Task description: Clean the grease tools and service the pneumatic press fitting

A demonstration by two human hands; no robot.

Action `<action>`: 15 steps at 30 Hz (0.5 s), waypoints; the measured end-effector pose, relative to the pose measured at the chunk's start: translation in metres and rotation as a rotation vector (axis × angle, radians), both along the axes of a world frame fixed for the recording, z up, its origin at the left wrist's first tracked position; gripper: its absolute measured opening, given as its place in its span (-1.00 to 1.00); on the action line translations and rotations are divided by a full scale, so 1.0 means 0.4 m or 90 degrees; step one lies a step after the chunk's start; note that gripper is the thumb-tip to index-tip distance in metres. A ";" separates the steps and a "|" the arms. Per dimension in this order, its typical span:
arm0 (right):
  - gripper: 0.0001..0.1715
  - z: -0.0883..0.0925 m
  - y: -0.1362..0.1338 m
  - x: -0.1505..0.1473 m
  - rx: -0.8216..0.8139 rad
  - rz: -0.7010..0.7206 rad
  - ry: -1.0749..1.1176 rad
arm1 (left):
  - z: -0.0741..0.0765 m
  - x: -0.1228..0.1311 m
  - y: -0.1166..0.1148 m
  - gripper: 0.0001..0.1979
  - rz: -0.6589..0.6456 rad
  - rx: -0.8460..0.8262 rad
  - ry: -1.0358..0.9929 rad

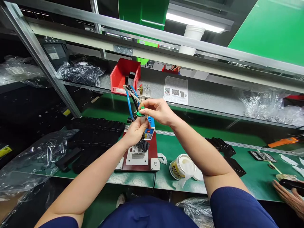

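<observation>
My left hand [135,132] is wrapped round a translucent dispensing syringe barrel [142,119] and holds it up over the bench fixture. At the top of the barrel, my right hand [158,111] pinches the green cap [139,113] between thumb and fingers. A thin clear air hose [133,95] curves up from the cap, beside blue hoses [129,104]. Behind and below my hands stands a small press fixture [139,155] on a dark red base plate [155,148], with a blue box [149,133] at its back. The lower end of the barrel is hidden.
An open tub [176,169] with white contents stands right of the fixture. Black plastic parts [95,133] lie at left, with more black parts [234,164] at right. A red bin [118,76] and a printed sheet [176,90] are on the shelf. Another person's hand [288,196] holds a black part.
</observation>
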State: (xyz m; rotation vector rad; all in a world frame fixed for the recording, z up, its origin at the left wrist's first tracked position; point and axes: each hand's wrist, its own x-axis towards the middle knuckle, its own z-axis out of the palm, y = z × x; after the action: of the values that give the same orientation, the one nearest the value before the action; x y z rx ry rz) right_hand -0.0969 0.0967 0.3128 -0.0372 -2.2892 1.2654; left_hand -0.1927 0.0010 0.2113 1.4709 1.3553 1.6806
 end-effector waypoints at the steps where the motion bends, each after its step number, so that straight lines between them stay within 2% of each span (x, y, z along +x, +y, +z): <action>1: -0.78 0.000 0.002 0.000 -0.005 0.007 -0.002 | -0.001 0.000 0.001 -0.62 -0.002 0.001 0.002; 6: -0.73 -0.005 0.005 -0.001 -0.023 0.019 0.003 | -0.005 0.003 0.006 -0.61 0.000 -0.001 -0.009; 15: -0.77 -0.008 -0.006 0.004 -0.004 0.003 0.015 | -0.009 0.006 0.007 -0.60 0.022 -0.013 -0.007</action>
State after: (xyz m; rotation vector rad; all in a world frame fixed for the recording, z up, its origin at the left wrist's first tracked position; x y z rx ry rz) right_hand -0.0952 0.0944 0.3095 -0.0190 -2.2676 1.2685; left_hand -0.1903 0.0037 0.2078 1.4316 1.3951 1.6883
